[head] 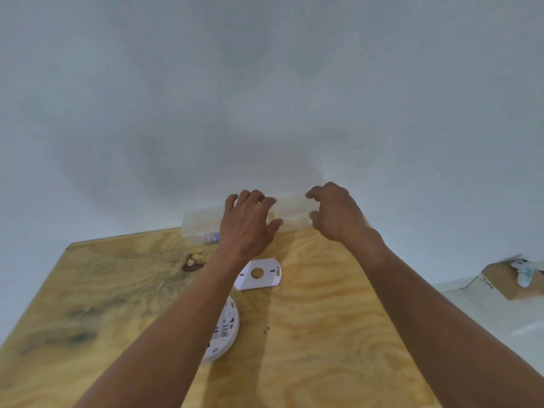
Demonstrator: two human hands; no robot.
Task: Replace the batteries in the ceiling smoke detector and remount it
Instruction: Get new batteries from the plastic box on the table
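A clear plastic box (290, 209) stands at the table's far edge against the wall, with small batteries (210, 239) showing through its left part. My left hand (250, 225) lies over the box's middle, fingers on top and thumb at its front. My right hand (332, 213) grips the box's right end between curled fingers and thumb. A white mounting plate (259, 274) lies flat on the table just behind my left wrist. The round white smoke detector (225, 331) lies back side up nearer to me, partly hidden under my left forearm.
The plywood table (323, 319) butts against a plain white wall (265, 98). To the right, beyond the table's edge, an open cardboard box (500, 284) holds a small white object (524, 275). Tiny dark specks (267, 329) lie on the wood.
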